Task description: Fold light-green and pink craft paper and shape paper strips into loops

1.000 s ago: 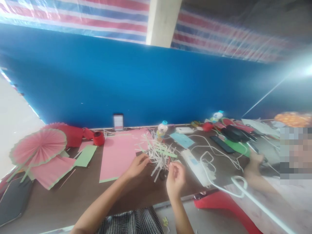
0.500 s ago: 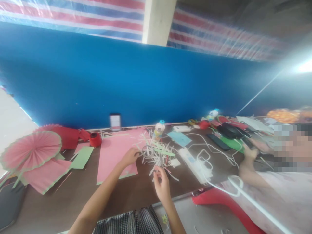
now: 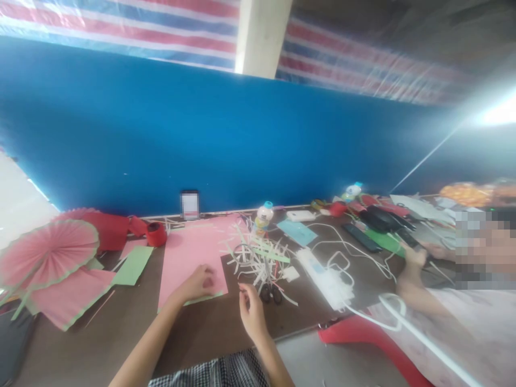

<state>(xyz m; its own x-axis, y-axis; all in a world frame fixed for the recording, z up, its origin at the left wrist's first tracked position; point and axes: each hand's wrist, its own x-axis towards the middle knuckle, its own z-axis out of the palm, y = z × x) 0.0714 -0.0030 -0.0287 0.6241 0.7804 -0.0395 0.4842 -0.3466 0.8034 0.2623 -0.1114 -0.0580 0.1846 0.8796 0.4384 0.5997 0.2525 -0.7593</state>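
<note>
My left hand (image 3: pixel 198 283) hovers over or rests on the near right part of a large pink paper sheet (image 3: pixel 189 244) edged with a green strip. Its fingers are loosely bent and apart, and nothing shows between them. To the right of the sheet is my right hand (image 3: pixel 251 307), thumb and forefinger brought together at the tips; whatever they pinch is too small to make out. Scissors (image 3: pixel 271 294) with dark handles lie just beyond it, their blades among a heap of white and green paper strips (image 3: pixel 262 260). A clear ring, perhaps tape (image 3: pixel 244 255), sits in that heap.
Left are a pink folded paper fan (image 3: pixel 50 250), a green paper piece (image 3: pixel 134 265) and a red tape roll (image 3: pixel 156 234). A small bottle (image 3: pixel 264 215) stands behind the strips. Right lie a white power strip (image 3: pixel 322 277), cables and a co-worker's hand (image 3: pixel 414 255).
Both hands have drawn back from the heap of strips, moving left and nearer to me. The scissors' handles, formerly behind my right hand, are now in plain sight.
</note>
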